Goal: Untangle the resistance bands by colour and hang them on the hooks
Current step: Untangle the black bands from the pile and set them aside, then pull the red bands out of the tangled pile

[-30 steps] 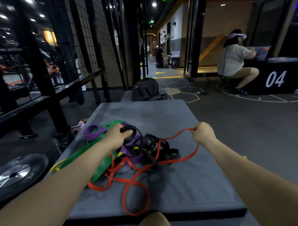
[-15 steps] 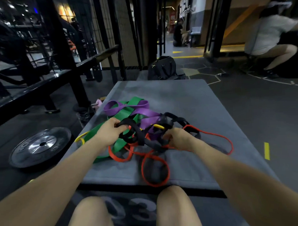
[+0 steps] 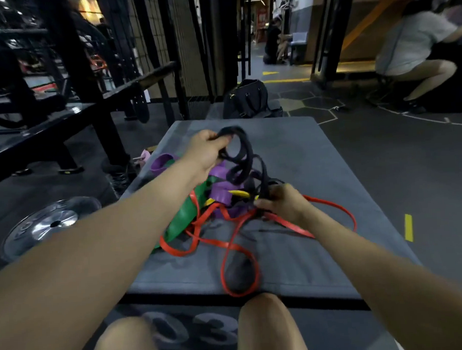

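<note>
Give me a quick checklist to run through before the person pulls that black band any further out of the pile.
1. Left hand has a firm grip on the black band: ok, fingers closed round its lifted loops.
2. Right hand pins the pile down: ok, it presses at the knot.
3. Black band free of other colours: not ok, it still runs into the tangle by the purple band and yellow band.
4. Red band clear of the pull: cannot tell, it passes under the right hand.
5. Hooks within reach: cannot tell, none in view.
6. Pile on the grey mat: ok.
</note>
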Action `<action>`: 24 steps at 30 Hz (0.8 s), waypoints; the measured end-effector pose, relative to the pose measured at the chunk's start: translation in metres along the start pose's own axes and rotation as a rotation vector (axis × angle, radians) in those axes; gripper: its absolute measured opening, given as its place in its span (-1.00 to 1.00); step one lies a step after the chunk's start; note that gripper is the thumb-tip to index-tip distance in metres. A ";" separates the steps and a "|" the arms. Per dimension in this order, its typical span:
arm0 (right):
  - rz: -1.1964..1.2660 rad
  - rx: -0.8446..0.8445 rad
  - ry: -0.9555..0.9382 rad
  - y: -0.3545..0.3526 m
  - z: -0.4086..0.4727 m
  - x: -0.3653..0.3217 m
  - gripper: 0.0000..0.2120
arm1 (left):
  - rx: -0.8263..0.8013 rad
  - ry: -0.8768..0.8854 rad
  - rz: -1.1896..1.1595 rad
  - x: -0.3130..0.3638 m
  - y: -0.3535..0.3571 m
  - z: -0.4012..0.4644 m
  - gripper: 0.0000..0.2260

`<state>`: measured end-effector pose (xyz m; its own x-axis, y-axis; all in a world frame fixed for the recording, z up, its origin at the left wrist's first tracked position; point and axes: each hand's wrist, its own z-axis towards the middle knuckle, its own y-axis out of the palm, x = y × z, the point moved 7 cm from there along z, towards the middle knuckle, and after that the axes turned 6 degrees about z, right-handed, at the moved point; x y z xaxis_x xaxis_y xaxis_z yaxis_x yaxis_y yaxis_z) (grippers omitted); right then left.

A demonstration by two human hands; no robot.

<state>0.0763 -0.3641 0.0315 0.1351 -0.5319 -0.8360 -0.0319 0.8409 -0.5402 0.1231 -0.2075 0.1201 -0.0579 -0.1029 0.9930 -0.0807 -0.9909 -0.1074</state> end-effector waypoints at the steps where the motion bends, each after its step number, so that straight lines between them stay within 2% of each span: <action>1: 0.092 0.061 0.035 -0.014 -0.001 0.004 -0.96 | -0.018 0.008 -0.005 0.007 0.019 0.008 -0.83; 4: 0.267 0.211 0.182 -0.052 -0.003 0.028 -0.80 | -0.081 0.021 0.017 0.015 0.075 0.036 -0.84; 8: 0.310 0.350 0.354 -0.089 -0.008 0.064 -0.87 | -0.143 -0.001 0.109 -0.005 0.136 0.073 -0.86; 11: 0.350 0.429 0.504 -0.102 -0.010 0.100 -0.72 | -0.267 -0.015 0.184 -0.019 0.175 0.071 -0.84; 12: 0.329 0.424 0.548 -0.103 -0.011 0.109 -0.69 | -0.349 -0.043 0.236 -0.028 0.187 0.068 -0.73; 14: 0.264 0.336 0.629 -0.095 -0.015 0.120 -0.73 | -0.481 -0.068 0.447 -0.050 0.198 0.062 -0.39; 16: 0.247 0.292 0.654 -0.089 -0.017 0.125 -0.76 | -0.509 -0.039 0.718 -0.066 0.193 0.055 -0.25; 18: 0.346 0.335 0.656 -0.087 -0.015 0.128 -0.76 | -0.370 0.078 0.768 -0.067 0.176 0.051 -0.39; 20: 0.448 0.394 0.654 -0.089 -0.013 0.127 -0.75 | -0.165 0.335 0.774 -0.056 0.154 0.036 -0.70; 21: 0.454 0.400 0.645 -0.090 -0.011 0.125 -0.74 | -0.122 0.433 0.826 -0.055 0.145 0.025 -0.79; 22: 0.446 0.397 0.623 -0.090 -0.009 0.121 -0.77 | -0.126 0.482 0.895 -0.059 0.136 0.015 -0.80; 24: 0.383 0.390 0.574 -0.091 -0.006 0.114 -0.79 | -0.184 0.438 1.119 -0.077 0.120 0.002 -0.76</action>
<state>0.0883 -0.5019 -0.0153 -0.3506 -0.0772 -0.9333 0.3908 0.8936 -0.2208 0.1197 -0.3188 0.0306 -0.5139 -0.8205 0.2506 0.0911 -0.3427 -0.9350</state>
